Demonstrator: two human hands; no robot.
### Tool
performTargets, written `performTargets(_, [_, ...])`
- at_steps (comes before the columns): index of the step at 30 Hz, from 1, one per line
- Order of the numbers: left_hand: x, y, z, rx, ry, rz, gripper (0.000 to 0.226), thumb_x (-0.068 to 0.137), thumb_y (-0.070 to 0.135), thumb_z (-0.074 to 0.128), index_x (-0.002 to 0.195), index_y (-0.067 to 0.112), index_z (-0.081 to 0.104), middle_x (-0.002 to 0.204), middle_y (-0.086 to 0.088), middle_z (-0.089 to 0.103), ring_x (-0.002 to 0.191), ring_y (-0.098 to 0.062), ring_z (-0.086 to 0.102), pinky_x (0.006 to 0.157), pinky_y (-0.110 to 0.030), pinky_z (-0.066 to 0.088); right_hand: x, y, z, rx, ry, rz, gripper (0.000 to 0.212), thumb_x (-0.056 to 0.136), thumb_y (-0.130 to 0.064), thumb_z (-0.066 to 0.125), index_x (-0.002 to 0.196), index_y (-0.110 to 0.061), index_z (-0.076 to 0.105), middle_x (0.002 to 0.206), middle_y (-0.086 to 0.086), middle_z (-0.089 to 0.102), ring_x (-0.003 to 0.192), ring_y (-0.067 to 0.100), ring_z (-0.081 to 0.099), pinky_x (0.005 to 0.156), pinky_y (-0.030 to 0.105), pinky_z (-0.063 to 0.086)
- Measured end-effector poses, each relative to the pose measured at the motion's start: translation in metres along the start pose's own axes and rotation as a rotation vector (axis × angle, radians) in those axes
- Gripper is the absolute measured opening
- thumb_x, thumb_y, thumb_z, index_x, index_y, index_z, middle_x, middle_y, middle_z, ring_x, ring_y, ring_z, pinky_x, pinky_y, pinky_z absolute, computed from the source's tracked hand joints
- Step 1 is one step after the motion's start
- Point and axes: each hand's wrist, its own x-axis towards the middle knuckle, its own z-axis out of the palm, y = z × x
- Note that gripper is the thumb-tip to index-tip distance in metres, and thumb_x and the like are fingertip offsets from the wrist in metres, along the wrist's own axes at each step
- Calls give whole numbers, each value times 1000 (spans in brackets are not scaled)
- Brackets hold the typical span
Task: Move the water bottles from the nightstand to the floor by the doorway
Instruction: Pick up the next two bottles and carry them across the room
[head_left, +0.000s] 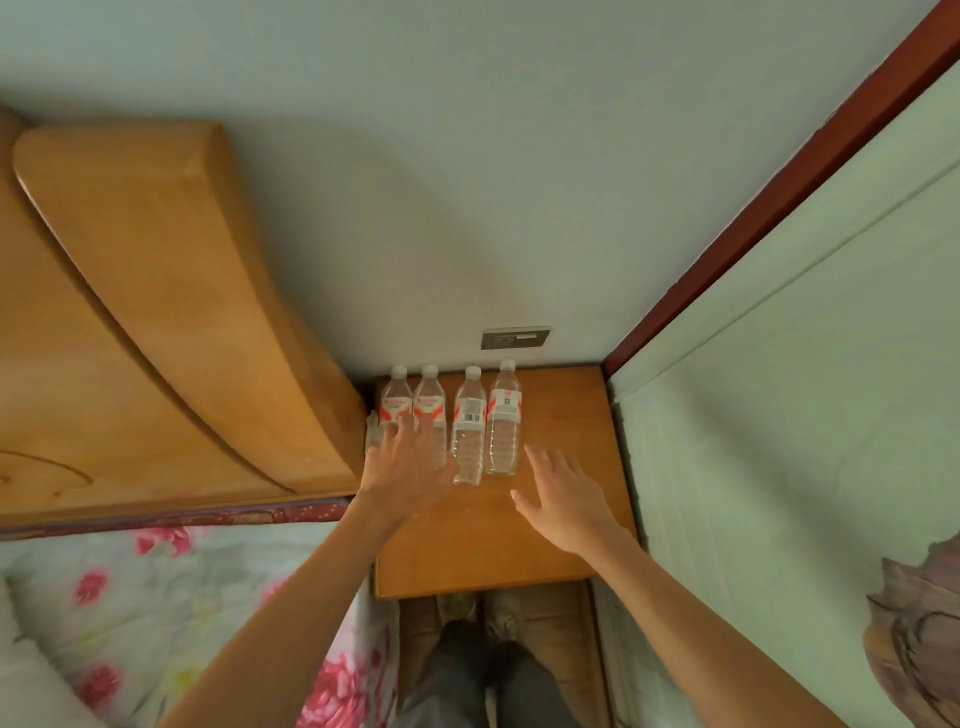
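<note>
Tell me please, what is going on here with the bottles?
A person reaches with both hands for four water bottles standing in a row on the nightstand beside the bed. The left hand, fingers spread, is over the two left ones; the right hand is open near the rightmost, holding nothing. No bottle is lifted yet.

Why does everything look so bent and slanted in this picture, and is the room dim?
Head view: the wide-angle lens bows the headboard and slants the red trim; the light is soft and dim, casting a faint shadow on the wall above the water bottles.
</note>
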Motion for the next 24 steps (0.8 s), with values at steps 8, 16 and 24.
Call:
performTargets(8, [58, -5, 61, 69, -152, 11, 64, 93, 48, 47, 144, 14, 30, 144, -13, 38, 131, -33, 43, 103, -49, 42, 66, 12, 36, 100, -48, 110, 69, 95, -56, 41, 150, -21, 18, 144, 7, 39, 128, 26, 45, 97, 45, 49])
performTargets(16, [113, 4, 128, 8, -117, -38, 74, 93, 40, 52, 148, 4, 18, 141, -20, 39, 124, -37, 49, 98, -48, 45, 140, 21, 86, 242, -67, 200, 84, 84, -58, 57, 148, -19, 20, 141, 9, 41, 124, 32, 49, 97, 51, 47])
performTargets(24, [143, 6, 174, 74, -99, -112, 98, 89, 46, 61, 151, 1, 1, 146, -27, 31, 131, -41, 41, 102, -45, 43, 202, 28, 112, 437, -8, 345, 93, 83, -54, 63, 149, -15, 11, 140, 13, 42, 119, 35, 52, 93, 52, 49])
